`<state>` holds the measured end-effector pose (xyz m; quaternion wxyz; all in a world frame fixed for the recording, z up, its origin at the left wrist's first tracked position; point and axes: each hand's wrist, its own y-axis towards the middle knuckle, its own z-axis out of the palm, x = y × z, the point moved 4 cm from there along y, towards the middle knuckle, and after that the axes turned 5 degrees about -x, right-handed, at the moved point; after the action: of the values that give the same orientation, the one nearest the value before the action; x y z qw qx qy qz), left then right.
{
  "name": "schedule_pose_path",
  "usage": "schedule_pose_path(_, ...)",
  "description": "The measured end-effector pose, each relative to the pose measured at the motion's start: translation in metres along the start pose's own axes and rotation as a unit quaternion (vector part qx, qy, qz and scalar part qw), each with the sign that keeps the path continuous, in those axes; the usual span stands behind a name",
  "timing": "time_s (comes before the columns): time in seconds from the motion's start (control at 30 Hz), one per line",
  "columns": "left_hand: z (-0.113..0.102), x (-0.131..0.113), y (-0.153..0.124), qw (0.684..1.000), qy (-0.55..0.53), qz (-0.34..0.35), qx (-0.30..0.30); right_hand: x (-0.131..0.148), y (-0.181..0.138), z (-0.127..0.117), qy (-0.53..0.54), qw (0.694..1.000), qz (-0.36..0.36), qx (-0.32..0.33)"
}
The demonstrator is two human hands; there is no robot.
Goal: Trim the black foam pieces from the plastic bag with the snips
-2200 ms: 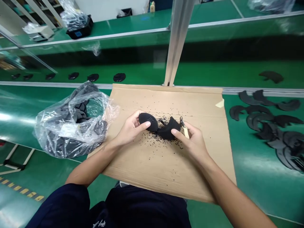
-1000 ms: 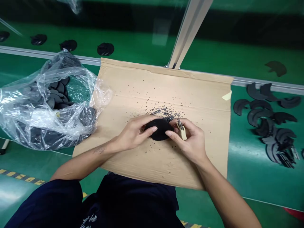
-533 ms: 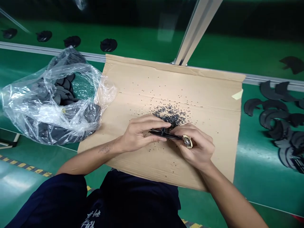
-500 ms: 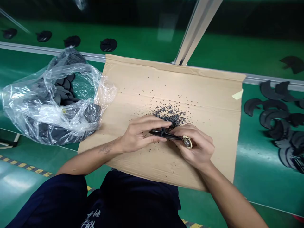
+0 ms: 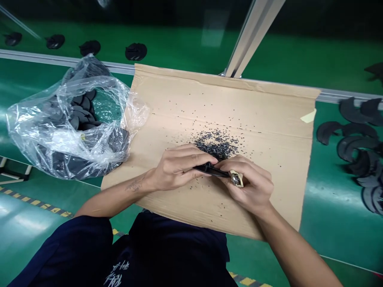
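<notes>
My left hand (image 5: 178, 167) is closed on a thin black rubber piece (image 5: 211, 170), held edge-on just above a sheet of cardboard (image 5: 263, 115). My right hand (image 5: 250, 186) pinches the same piece from the right and also grips a small tool with a pale handle (image 5: 236, 178). Both hands meet near the sheet's front middle. Just beyond the fingers lies a heap of black crumbs (image 5: 218, 144).
A clear plastic bag (image 5: 68, 123) full of black rubber pieces lies at the left. Several curved black pieces (image 5: 353, 139) are spread on the green bench at the right. More black pieces (image 5: 136, 51) sit on the belt beyond a metal rail, and a slanted aluminium post (image 5: 251, 36) rises behind the cardboard.
The black piece went from lying broad side up between my hands to being held edge-on. The view has tilted down and shifted; the hands stay together in the same spot.
</notes>
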<state>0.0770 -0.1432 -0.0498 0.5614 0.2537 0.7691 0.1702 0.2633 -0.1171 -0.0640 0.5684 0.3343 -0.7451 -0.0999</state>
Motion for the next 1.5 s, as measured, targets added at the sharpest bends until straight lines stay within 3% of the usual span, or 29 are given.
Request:
schedule_pose_path(0.33,0.001,-0.003,-0.001,0.999,0.029,0.029,0.004,0.001,0.002,0.0,0.017,1.0,-0.002,0.006)
schedule_pose_path(0.53,0.002,-0.004,-0.002,0.999,0.038,-0.005,0.001,0.0,0.001,0.003,0.035,0.999,0.003,0.014)
schedule_pose_path(0.73,0.005,0.002,-0.002,0.999,0.009,-0.037,-0.009,0.0,0.005,0.001,0.048,0.997,0.055,-0.001)
schedule_pose_path(0.9,-0.002,0.006,-0.001,0.998,0.06,-0.032,-0.001,-0.007,0.011,-0.005,-0.021,0.994,0.095,0.047)
schedule_pose_path(1.13,-0.002,0.009,-0.001,0.996,0.075,-0.016,0.04,-0.011,0.008,-0.001,-0.201,0.974,-0.048,0.095)
schedule_pose_path(1.5,0.0,0.011,-0.003,0.997,0.063,0.005,0.046,-0.008,0.002,-0.002,-0.299,0.945,-0.105,0.084)
